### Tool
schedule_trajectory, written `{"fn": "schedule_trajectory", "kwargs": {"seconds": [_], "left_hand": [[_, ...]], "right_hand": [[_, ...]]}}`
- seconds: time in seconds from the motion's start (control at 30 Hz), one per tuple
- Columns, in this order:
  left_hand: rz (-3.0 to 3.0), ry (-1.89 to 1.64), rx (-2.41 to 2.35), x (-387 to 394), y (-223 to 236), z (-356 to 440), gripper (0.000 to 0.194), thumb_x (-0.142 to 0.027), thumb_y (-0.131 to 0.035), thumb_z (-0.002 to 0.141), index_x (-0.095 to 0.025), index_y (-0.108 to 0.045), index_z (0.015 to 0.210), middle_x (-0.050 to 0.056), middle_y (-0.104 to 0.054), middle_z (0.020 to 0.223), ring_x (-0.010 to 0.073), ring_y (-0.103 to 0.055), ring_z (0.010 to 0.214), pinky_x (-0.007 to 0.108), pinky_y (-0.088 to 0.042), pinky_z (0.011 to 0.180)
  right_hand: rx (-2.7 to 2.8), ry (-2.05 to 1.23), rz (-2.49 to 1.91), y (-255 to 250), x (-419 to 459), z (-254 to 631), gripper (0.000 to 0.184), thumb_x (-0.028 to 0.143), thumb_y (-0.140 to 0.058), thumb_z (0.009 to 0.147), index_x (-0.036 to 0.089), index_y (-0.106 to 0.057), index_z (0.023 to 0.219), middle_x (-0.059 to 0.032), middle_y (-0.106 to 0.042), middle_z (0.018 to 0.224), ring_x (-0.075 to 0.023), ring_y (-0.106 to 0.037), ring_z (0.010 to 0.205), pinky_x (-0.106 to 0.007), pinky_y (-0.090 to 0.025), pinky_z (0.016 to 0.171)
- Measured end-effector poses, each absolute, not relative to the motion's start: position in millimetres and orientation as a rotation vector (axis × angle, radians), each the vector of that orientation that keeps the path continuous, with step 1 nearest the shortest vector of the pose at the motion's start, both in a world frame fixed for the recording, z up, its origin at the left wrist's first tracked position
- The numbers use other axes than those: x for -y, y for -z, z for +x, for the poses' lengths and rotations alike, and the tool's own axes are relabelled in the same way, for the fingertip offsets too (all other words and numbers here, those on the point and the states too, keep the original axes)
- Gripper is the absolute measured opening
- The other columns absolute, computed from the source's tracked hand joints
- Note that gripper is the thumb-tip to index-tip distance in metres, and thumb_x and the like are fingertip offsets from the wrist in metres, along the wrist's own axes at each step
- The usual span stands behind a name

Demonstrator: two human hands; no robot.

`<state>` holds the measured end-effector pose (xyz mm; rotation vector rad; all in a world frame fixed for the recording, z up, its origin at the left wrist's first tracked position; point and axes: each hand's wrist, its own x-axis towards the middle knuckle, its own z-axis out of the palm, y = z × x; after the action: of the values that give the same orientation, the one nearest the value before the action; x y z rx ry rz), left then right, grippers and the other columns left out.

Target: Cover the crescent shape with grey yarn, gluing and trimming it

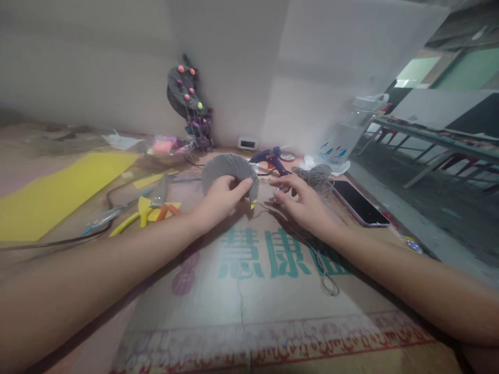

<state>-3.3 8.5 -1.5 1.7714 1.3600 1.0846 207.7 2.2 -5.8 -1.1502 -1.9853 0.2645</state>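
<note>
My left hand [220, 200] is closed round a grey yarn-wrapped fan-shaped piece [228, 170], holding it upright above the cardboard sheet [249, 291]. Just to its right, my right hand [302, 202] hovers with the fingers spread and slightly curled, its fingertips near the piece's right edge; a thin grey yarn strand [325, 275] runs under the wrist across the cardboard. A ball of grey yarn [317, 176] lies just beyond the right hand.
A phone [360, 203] lies at the right edge. A blue glue gun [271, 158], yellow foam sheets [50, 195], yellow-handled pliers [134, 218], a pen and cables lie at the left and back. A dark beaded ornament [189, 98] leans against the wall.
</note>
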Motion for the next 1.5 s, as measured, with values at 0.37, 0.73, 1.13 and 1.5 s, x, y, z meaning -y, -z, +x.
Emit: {"fn": "schedule_trajectory", "kwargs": {"seconds": [0.37,0.73,1.13,1.5], "left_hand": [[1.758,-1.094,-1.349,-8,3,-3,0.042,-0.055,-0.052,0.085,-0.016,-0.058,0.069,0.002,-0.065,0.064,0.0131,-0.055,0.052,0.024,-0.039,0.051],[1.841,-1.005,-1.336,-7,1,-2,0.043,-0.051,-0.051,0.085,-0.017,-0.059,0.062,0.002,-0.062,0.058,0.0145,-0.055,0.054,0.024,-0.039,0.053],[1.852,-0.971,-1.301,-5,3,0,0.042,-0.052,-0.051,0.085,-0.018,-0.057,0.061,0.0,-0.057,0.053,0.0134,-0.052,0.049,0.024,-0.037,0.049],[1.801,-0.92,-1.307,-1,-3,1,0.04,-0.05,-0.052,0.084,-0.017,-0.056,0.061,0.0,-0.058,0.055,0.0124,-0.052,0.047,0.024,-0.038,0.048]], "right_hand": [[1.729,-1.353,-1.047,5,18,191,0.029,0.032,-0.065,0.081,0.026,-0.041,0.096,0.0034,-0.062,0.081,-0.0102,-0.055,0.048,-0.026,-0.045,0.046],[1.97,-0.794,-1.289,6,13,197,0.021,0.037,-0.059,0.086,0.018,-0.066,0.08,0.0026,-0.056,0.058,-0.0114,-0.05,0.05,-0.025,-0.038,0.049],[1.956,-0.774,-1.345,6,12,197,0.023,0.039,-0.058,0.086,0.018,-0.067,0.083,0.0031,-0.055,0.06,-0.0103,-0.047,0.05,-0.024,-0.036,0.049],[1.914,-0.801,-1.317,7,14,197,0.023,0.041,-0.058,0.087,0.019,-0.066,0.085,0.0064,-0.047,0.051,-0.0099,-0.043,0.045,-0.024,-0.033,0.047]]}}
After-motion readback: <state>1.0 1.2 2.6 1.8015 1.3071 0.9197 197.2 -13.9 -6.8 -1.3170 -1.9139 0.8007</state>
